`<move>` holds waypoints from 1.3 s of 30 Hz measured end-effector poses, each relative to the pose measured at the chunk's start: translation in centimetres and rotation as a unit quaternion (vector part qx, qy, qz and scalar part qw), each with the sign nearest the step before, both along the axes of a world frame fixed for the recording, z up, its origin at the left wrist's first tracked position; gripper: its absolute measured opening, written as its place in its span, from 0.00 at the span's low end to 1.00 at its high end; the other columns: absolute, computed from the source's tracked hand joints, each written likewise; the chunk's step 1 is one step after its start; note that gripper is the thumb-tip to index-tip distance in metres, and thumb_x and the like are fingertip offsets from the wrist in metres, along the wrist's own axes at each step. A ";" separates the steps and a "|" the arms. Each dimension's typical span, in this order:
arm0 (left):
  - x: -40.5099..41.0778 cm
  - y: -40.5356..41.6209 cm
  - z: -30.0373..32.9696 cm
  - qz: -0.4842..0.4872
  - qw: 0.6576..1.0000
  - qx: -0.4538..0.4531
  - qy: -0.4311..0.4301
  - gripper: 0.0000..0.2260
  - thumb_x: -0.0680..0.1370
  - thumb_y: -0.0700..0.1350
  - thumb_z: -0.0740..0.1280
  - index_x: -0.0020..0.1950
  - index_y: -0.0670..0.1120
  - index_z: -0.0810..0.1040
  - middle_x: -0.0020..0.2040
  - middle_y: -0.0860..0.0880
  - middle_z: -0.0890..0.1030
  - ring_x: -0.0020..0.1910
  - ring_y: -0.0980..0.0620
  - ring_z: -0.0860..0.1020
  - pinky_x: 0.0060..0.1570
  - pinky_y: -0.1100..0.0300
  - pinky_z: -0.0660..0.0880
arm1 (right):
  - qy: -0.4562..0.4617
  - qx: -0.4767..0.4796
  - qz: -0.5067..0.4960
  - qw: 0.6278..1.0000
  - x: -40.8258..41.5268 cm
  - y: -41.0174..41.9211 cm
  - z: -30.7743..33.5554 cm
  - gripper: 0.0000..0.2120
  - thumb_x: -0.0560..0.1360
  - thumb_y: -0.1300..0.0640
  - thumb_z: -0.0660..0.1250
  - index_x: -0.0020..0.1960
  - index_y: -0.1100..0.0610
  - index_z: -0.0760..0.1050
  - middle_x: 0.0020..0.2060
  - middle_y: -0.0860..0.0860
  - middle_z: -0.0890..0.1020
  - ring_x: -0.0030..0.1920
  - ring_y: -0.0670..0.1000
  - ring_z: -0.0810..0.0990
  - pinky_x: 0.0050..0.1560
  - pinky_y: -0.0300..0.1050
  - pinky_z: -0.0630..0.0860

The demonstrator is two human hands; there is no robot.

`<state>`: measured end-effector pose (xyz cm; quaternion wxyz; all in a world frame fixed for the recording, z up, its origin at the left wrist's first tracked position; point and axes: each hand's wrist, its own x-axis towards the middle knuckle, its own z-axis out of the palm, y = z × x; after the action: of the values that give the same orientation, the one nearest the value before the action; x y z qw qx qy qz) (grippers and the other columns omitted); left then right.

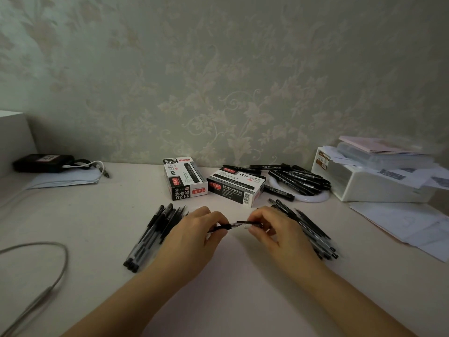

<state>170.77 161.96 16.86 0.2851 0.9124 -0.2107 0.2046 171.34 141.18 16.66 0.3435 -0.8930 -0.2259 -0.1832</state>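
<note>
A black gel pen [232, 225] is held level just above the white desk [233, 276], between both hands. My left hand [194, 239] pinches its barrel at the dark grip. My right hand [277, 233] pinches the capped end, where a clear clip shows. A pile of several similar pens [151, 235] lies left of my left hand. Another pile of pens [313, 232] lies under and right of my right hand.
Two marker boxes marked 1120 [185, 178] [237, 187] stand behind the hands. Several black markers [296, 180] lie on a white ring beside a white storage box [369, 176]. Loose papers [408, 224] lie right. A grey cable [48, 271] and a black device [43, 162] are left.
</note>
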 end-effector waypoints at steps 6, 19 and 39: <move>0.1 0.1 0.2 -0.011 1.000 0.015 0.010 0.05 0.79 0.51 0.64 0.54 0.56 0.78 0.44 0.59 0.73 0.42 0.61 0.72 0.44 0.65 0.72 | 0.024 0.068 0.017 0.997 -0.1 0.0 0.2 0.05 0.77 0.58 0.69 0.53 0.51 0.80 0.46 0.44 0.81 0.48 0.44 0.80 0.49 0.40 0.77; -0.4 -0.4 0.7 -0.020 0.999 0.016 0.024 0.07 0.77 0.52 0.67 0.45 0.57 0.68 0.43 0.58 0.75 0.42 0.59 0.73 0.41 0.63 0.72 | 0.214 0.239 0.078 0.944 -0.1 0.4 0.0 0.08 0.74 0.64 0.72 0.49 0.53 0.83 0.41 0.52 0.86 0.41 0.48 0.85 0.44 0.37 0.78; -0.6 -0.6 1.0 -0.036 0.999 0.020 -0.005 0.08 0.78 0.50 0.66 0.43 0.56 0.68 0.41 0.58 0.74 0.39 0.58 0.72 0.39 0.60 0.72 | 0.221 0.260 0.087 0.936 -0.5 0.3 0.6 0.08 0.74 0.66 0.71 0.50 0.56 0.83 0.40 0.53 0.86 0.39 0.48 0.85 0.42 0.35 0.78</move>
<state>170.14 161.40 17.85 0.2731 0.9088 -0.2486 0.1942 170.80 141.52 17.26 0.6195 -0.7673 -0.1654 -0.0031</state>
